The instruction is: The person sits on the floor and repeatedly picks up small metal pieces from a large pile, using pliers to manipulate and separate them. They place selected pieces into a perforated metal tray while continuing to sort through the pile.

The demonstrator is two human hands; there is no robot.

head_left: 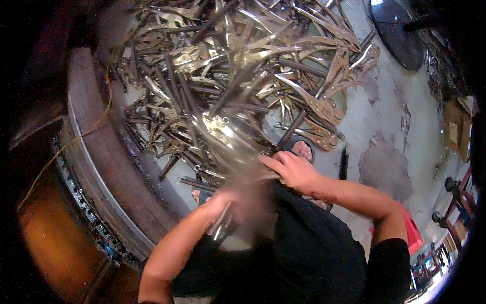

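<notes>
- Grey floor (425, 114), stained in dark patches, underlies the scene.
- Right hand (296, 169): fingers bent, thumb side toward the left, above a lap in black clothing (314, 238); I cannot tell whether it pinches anything.
- Left hand (217, 203): blurred, nearer the body; I cannot tell how its fingers stand. One shiny metal piece (221, 225) shows just below it.
- Between both hands: a brownish blur (253, 195), too smeared to name.
- Just ahead: blurred metal pliers (221, 130), over the near side of the heap.
- Farther ahead: a wide heap of pliers (324, 109), silvery with dark handles, lying tangled on the floor.
- To the left: a long brown ledge (126, 182), crossed by a yellow cord (76, 139).
- To the right: a red object (412, 233) near the elbow, a cardboard box (457, 129), and a round black disc (395, 38).
</notes>
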